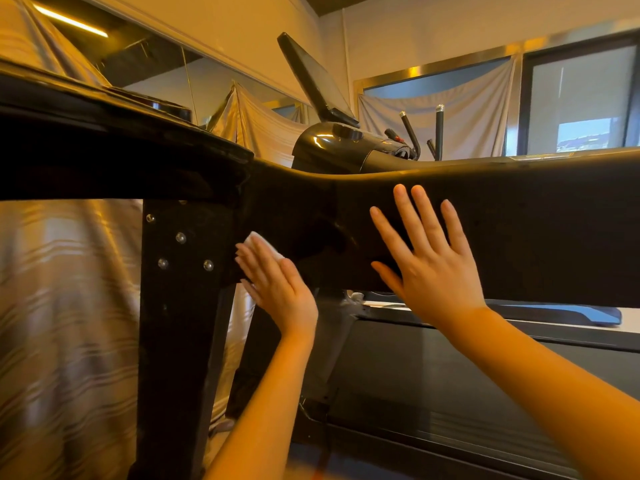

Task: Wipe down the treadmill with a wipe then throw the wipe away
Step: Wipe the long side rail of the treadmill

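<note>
Both hands are flat against the dark side of the treadmill (519,216). The left hand (277,282) has its fingers straight and together, pressing a white wipe (262,244) against the frame just right of the upright post (180,306). Only a small folded corner of the wipe shows above and beyond the fingertips; the rest is under the palm, so its full shape cannot be told. The fingers point up and to the left, toward the post. The right hand (433,258) is spread wide, fingers straight and apart, palm laid on the handrail panel, holding nothing. Its fingers point upward.

That handrail runs as a long dark beam from left to right across the view, dipping in the middle and meeting the post at the left, where four shiny bolts (180,238) sit. Below the hands lies the belt deck (433,382), stretching off to the right. Above the rail rises a tilted screen (317,81) on a glossy console (329,143), with two upright grips (439,131) beside it. Pale cloth (450,112) hangs over the mirrors and windows behind.
</note>
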Tool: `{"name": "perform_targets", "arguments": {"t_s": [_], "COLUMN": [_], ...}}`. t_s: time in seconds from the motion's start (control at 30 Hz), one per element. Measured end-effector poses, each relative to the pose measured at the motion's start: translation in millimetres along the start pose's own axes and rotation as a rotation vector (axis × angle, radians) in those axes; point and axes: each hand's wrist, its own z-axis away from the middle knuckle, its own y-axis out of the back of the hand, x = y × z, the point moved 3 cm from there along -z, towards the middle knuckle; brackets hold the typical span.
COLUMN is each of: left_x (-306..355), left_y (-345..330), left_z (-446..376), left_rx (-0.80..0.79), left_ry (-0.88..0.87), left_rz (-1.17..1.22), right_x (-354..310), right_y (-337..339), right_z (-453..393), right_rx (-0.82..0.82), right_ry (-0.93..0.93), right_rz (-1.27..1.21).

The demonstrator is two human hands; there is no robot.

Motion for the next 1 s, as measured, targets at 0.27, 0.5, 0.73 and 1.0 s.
{"name": "perform_targets", "arguments": {"t_s": [0.27,0.5,0.73,1.0], "left_x": [-12.7,-2.6,40.4,33.5], "left_y": [-0.8,-4.5,-10.4,-1.5], "left_z": [8.2,8.6,40.7,31.8], "left_rx": [-0.074,-0.009,-0.196,-0.255], "left_ry": [-0.208,0.056,-0.523,-0.607], "left_rz": [-0.132,0.009,-0.198,-0.343], "right_x": [0.5,-0.3,-0.3,8.5], "right_y": [-0.5,-1.5,-2.6,4.7], "right_z": [0.1,0.1,0.6,3.7], "right_rx": [0.003,-0.001,-0.002,0.005], "right_ry": [0.006,0.002,0.013,0.026], "right_rz": [0.001,-0.002,0.02,-0.019]}}
